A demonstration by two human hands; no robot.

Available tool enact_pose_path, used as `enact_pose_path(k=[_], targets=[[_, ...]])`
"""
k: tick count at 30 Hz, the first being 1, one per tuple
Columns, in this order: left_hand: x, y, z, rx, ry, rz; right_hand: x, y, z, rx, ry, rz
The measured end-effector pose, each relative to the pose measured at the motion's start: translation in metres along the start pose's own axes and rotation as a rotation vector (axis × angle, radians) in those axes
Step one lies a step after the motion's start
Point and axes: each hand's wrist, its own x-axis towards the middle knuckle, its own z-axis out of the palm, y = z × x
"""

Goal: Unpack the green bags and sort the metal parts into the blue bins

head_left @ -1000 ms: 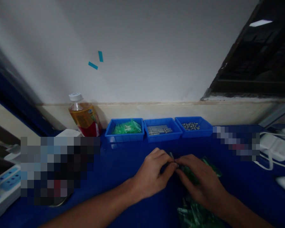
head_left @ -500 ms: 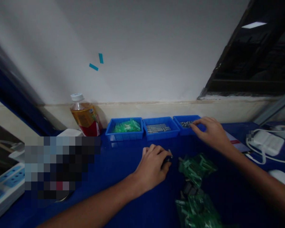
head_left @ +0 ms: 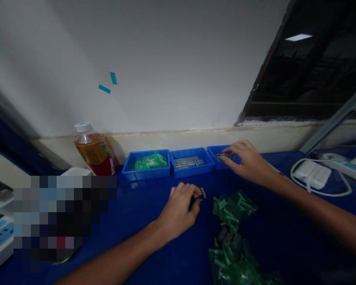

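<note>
The left hand (head_left: 179,209) is curled nearly closed, thumb and forefinger pinching a small dark part with a silvery tip (head_left: 202,193) just above the blue tabletop (head_left: 142,221). The right hand (head_left: 246,160) reaches into the rightmost blue plastic tray (head_left: 214,151), fingertips among tiny silvery pieces (head_left: 224,156); whether it grips one I cannot tell. A heap of green plastic parts (head_left: 233,206) lies just right of the left hand.

Dim, bluish cast; soft overall; wide-angle bend at edges; pixelated patch left.
</note>
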Motion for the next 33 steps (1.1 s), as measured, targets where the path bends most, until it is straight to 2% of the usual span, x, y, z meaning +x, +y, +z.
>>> enact_pose_path(k=[4,7,9,11,13,15,18,21,23,26,33], targets=[[0.0,0.001,-0.003,-0.052,0.0,-0.057,-0.005,-0.03,-0.037,0.079,-0.164,-0.238],[0.0,0.002,-0.005,-0.071,0.006,-0.106,-0.011,-0.038,-0.062,0.146,-0.35,-0.39],[0.001,0.002,-0.005,-0.076,0.016,-0.118,-0.014,-0.038,-0.074,0.18,-0.449,-0.434],[0.002,0.001,-0.004,-0.088,0.031,-0.113,-0.018,-0.037,-0.075,0.207,-0.492,-0.407],[0.004,-0.001,-0.004,-0.113,0.046,-0.098,-0.025,-0.04,-0.062,0.233,-0.475,-0.35],[0.005,-0.001,-0.003,-0.144,0.061,-0.073,-0.035,-0.047,-0.036,0.256,-0.408,-0.296],[0.005,0.0,-0.002,-0.173,0.09,-0.015,-0.051,-0.066,0.009,0.291,-0.238,-0.19],[0.002,0.003,-0.002,-0.177,0.102,0.021,-0.06,-0.084,0.038,0.344,-0.091,-0.123],[0.0,0.003,-0.002,-0.181,0.109,0.028,-0.062,-0.09,0.044,0.382,-0.028,-0.123],[-0.001,0.002,-0.002,-0.187,0.133,0.04,-0.061,-0.092,0.042,0.405,0.022,-0.139],[-0.001,0.004,-0.005,-0.204,0.12,0.074,-0.061,-0.088,0.036,0.333,0.022,-0.11]])
